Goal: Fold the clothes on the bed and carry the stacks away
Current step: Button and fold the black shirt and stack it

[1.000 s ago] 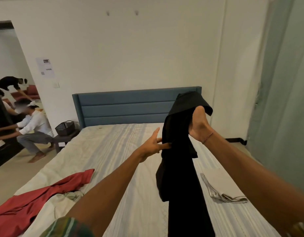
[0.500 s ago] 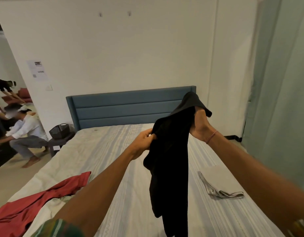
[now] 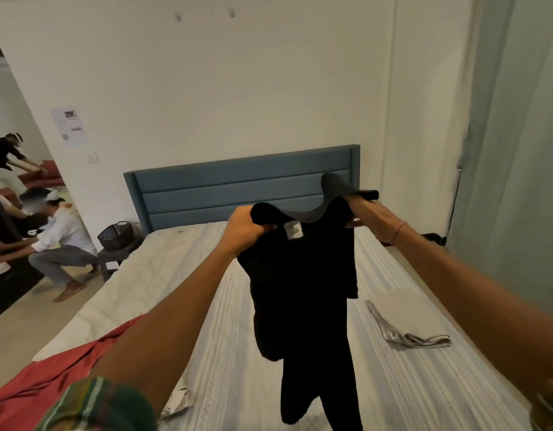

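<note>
Above the striped bed (image 3: 225, 321), both hands hold a black garment (image 3: 303, 275) up in the air by its top edge. The left hand (image 3: 244, 227) is closed in a fist around 1 corner of this edge, and the right hand (image 3: 367, 213) pinches the other corner between thumb and fingers, so each grip is clamped on the cloth. A small white label (image 3: 292, 228) shows near the middle of the top edge. The rest of the garment hangs down, bunched and twisted, and its lower end reaches close to the mattress.

To do this step well, I think the hands should move apart until the top edge is straight, then give a small shake so the hanging part opens flat. The label can help to find the centre. After this the garment should be laid on a bare part of the bed, between the red cloth (image 3: 51, 377) at the left and the folded beige piece (image 3: 403, 318) at the right, without touching either of them. The grips should stay on the 2 corners until the cloth lies flat.
</note>
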### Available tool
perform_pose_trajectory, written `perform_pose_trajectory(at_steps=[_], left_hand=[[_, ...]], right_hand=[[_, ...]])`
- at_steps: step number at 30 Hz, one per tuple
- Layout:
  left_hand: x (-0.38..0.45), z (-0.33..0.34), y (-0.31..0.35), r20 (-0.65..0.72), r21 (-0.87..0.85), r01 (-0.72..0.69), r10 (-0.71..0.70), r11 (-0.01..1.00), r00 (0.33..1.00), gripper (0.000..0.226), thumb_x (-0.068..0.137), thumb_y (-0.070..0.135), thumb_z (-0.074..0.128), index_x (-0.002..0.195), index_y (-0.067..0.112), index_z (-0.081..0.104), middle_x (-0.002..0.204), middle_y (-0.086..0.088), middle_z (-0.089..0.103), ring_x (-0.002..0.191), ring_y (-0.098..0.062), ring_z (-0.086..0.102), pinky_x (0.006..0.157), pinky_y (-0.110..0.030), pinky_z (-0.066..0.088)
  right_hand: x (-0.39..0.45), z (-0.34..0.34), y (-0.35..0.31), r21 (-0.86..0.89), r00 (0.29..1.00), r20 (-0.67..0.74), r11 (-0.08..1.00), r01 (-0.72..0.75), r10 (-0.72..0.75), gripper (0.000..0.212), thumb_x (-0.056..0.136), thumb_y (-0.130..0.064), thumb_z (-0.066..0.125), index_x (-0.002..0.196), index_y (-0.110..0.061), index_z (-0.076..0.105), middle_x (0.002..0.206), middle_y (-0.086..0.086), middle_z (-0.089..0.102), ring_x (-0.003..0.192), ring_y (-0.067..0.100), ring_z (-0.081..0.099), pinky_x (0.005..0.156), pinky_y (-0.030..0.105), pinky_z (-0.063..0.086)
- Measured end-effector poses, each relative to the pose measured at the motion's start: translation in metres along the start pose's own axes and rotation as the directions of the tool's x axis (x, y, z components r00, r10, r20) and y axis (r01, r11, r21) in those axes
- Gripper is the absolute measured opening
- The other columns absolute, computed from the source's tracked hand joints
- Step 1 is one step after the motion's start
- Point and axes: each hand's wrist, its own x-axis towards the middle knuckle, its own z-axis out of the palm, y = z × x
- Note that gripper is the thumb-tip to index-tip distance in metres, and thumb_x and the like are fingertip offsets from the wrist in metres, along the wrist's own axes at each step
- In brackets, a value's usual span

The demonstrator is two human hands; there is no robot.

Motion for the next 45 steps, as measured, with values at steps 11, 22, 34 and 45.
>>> perform_pose_trajectory(at_steps=[11, 22, 34, 45], left_hand=[[0.008, -0.031, 0.065, -0.321, 0.309, 0.102, 0.003, 0.946, 0.947, 0.031, 0.076, 0.026, 0.064, 0.058, 0.017, 0.041, 0.057, -0.001, 0.049, 0.053, -0.021, 0.051, 0.050, -0.026, 0.036], [0.007, -0.025, 0.113, -0.173, 0.454, 0.160, -0.089, 0.876, 0.981, 0.032, 0.087, 0.045, 0.051, 0.076, 0.015, 0.054, 0.076, -0.003, 0.061, 0.070, -0.022, 0.059, 0.070, -0.033, 0.045], [0.002, -0.026, 0.026, 0.379, -0.548, 0.535, -0.379, 0.643, 0.844, 0.073, 0.097, 0.070, 0.040, 0.120, 0.008, 0.071, 0.113, -0.018, 0.074, 0.106, -0.034, 0.070, 0.088, -0.042, 0.058], [0.000, -0.062, -0.012, 0.450, 0.105, 0.171, -0.200, 0.980, 0.870, 0.020, 0.099, 0.022, 0.062, 0.113, 0.009, 0.068, 0.102, -0.012, 0.073, 0.094, -0.027, 0.071, 0.087, -0.037, 0.058]], right_hand=[[-0.002, 0.010, -0.007, -0.868, 0.955, 0.146, 0.497, -0.003, 0.260, 0.105, 0.040, -0.063, 0.093, 0.123, -0.015, 0.048, 0.120, 0.005, 0.062, 0.109, 0.028, 0.060, 0.093, 0.040, 0.053], [-0.003, 0.052, 0.006, -0.625, 0.976, 0.141, 0.750, 0.216, -0.164, 0.033, 0.099, -0.009, 0.058, 0.132, -0.002, 0.053, 0.120, 0.021, 0.064, 0.106, 0.040, 0.061, 0.090, 0.038, 0.052], [0.017, 0.047, -0.012, -0.540, 0.865, -0.143, 0.770, 0.339, -0.481, 0.008, 0.093, -0.004, 0.068, 0.097, -0.007, 0.075, 0.091, 0.007, 0.074, 0.081, 0.017, 0.065, 0.082, 0.027, 0.057], [0.023, 0.002, 0.000, -0.427, 0.930, -0.164, 0.874, 0.233, -0.328, 0.017, 0.110, -0.019, 0.037, 0.111, -0.009, 0.050, 0.099, 0.009, 0.058, 0.086, 0.022, 0.054, 0.074, 0.031, 0.046]])
